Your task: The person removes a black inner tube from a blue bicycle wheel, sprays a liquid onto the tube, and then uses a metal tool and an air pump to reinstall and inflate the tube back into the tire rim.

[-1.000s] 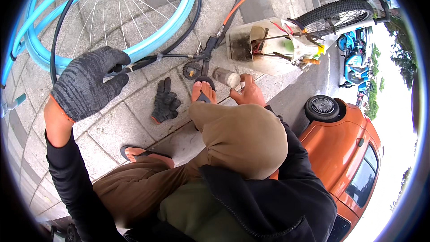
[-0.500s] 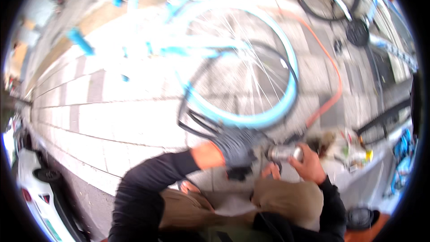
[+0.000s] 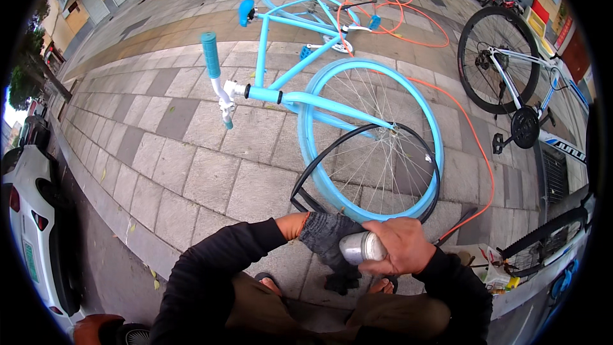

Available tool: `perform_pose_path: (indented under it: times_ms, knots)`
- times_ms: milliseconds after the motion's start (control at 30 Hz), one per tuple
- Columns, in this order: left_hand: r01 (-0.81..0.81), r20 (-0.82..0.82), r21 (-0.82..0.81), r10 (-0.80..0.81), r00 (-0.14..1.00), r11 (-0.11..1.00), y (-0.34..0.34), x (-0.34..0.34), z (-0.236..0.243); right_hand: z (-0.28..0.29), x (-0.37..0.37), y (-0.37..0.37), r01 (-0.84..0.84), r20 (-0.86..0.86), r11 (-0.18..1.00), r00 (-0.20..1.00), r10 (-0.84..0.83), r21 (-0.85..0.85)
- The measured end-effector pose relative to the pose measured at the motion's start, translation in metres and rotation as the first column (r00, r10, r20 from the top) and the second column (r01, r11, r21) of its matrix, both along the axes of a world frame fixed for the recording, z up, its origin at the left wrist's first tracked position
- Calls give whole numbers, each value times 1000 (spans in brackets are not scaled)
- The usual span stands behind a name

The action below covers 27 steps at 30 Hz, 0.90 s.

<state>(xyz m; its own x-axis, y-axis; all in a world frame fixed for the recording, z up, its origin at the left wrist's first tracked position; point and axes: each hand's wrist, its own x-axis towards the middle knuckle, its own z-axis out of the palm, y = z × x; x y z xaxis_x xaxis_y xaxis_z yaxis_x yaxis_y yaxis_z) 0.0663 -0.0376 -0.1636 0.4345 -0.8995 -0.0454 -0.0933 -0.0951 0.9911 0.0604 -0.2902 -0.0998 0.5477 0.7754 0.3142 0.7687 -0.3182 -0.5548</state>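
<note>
Lifted from paving (image 3: pixel 211 169), a can (image 3: pixel 361 248) sits clamped between gloved left hand (image 3: pixel 324 237) and right hand (image 3: pixel 405 246), seemingly for steadiness.

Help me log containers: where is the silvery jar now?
In the head view, the silvery jar is low, right of centre, between the gloved left hand and bare right hand, below the blue wheel.

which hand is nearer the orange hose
Right. The bare right hand is just left of the orange hose; the gloved left hand is farther left, across the container.
</note>
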Motion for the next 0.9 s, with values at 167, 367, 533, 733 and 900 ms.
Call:
perform_pose_path:
  times_ms: [167,367,533,733,900]
  knots:
    - [-397,411,523,185,893,754,-16,10,41,-26,-9,17,568,-499,822,701,-510,-41]
    - [-484,518,444,225,825,754,-19,7,16,-55,6,-5,444,-580,881,679,-450,-164]
    - [-123,204,141,93,974,982,6,15,-13,-18,9,-5,93,-125,995,987,-97,-40]
    - [244,-551,173,-112,827,954,17,16,-25,-28,-2,-5,-99,80,994,992,94,54]
    - [229,-451,89,-166,877,969,14,12,-7,-17,-8,-2,-168,101,983,982,161,70]
